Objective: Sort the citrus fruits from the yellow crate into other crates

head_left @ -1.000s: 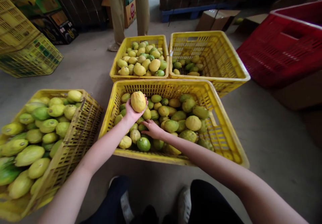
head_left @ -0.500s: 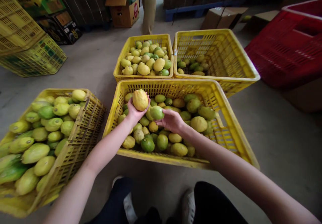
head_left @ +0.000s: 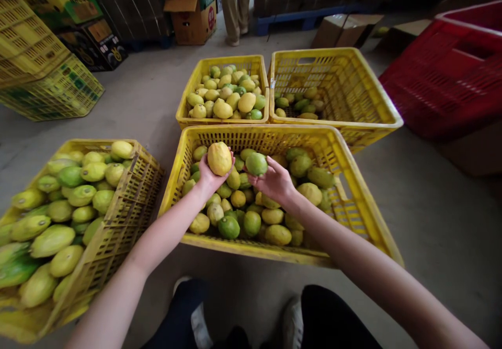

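In my left hand [head_left: 212,176] rests a large yellow lemon [head_left: 219,159], with the fingers curled under and behind it. My right hand [head_left: 273,182] holds a smaller green lemon [head_left: 257,164] between thumb and fingers, a short way to the right of the yellow one. Both hands are above the near yellow crate [head_left: 290,255], whose slatted sides surround many green and yellow lemons [head_left: 278,235]. Parts of the fingertips are hidden by the fruit.
A crate of large greenish lemons [head_left: 53,240] stands at left. Behind are a lemon-filled crate [head_left: 223,121] and a sparsely filled crate [head_left: 337,124]. A red crate [head_left: 443,77] is at right, stacked yellow crates [head_left: 43,71] at far left. A person's legs [head_left: 235,9] show beyond.
My right hand has lifted the green lemon slightly and shifted right, turning it more upright in the fingers. The left hand keeps the yellow lemon nearly still. The person behind has changed leg position.
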A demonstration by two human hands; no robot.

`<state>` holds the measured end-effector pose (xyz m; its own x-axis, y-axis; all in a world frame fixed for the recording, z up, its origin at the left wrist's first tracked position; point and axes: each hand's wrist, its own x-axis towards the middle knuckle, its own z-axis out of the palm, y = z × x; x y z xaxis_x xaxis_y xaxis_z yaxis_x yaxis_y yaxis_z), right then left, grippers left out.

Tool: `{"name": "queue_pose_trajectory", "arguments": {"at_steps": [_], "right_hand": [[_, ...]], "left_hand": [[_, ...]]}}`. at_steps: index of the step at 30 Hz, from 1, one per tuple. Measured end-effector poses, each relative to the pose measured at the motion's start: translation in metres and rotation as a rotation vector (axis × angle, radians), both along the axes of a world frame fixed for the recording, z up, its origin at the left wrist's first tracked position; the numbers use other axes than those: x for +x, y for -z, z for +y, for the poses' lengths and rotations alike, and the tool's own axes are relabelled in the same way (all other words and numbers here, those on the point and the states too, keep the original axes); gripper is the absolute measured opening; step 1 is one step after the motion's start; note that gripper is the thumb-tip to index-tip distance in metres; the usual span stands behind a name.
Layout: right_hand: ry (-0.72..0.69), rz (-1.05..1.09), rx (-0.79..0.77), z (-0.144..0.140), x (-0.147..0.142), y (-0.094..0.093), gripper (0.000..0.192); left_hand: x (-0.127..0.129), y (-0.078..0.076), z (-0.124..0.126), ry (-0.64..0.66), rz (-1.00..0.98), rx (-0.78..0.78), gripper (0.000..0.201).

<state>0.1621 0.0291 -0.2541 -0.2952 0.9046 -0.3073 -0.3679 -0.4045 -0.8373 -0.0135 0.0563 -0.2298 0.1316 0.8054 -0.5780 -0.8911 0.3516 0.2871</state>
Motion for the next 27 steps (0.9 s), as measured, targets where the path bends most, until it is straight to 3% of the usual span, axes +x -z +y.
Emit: {"name": "queue_pose_trajectory", "arguments": {"at_steps": [5,11,18,27], "right_hand": [[0.071,-0.014,0.073,0.006,0.003,0.007,0.028],[0.078,-0.102,-0.014,0.01,0.001,0.014,0.049],[0.3,-0.178,0.271,-0.009,-0.025,0.019,0.053],[0.341,-0.029,0.283,-0.008,-0.026,0.017,0.049]], "left_hand": [[0.002,0.0,-0.002,0.013,0.01,0.015,0.043],[0.002,0.0,-0.005,0.058,0.008,0.054,0.045],[0.014,0.004,-0.011,0.121,0.02,0.085,0.042],[0.016,0.007,-0.011,0.137,-0.02,0.086,0.044]]}}
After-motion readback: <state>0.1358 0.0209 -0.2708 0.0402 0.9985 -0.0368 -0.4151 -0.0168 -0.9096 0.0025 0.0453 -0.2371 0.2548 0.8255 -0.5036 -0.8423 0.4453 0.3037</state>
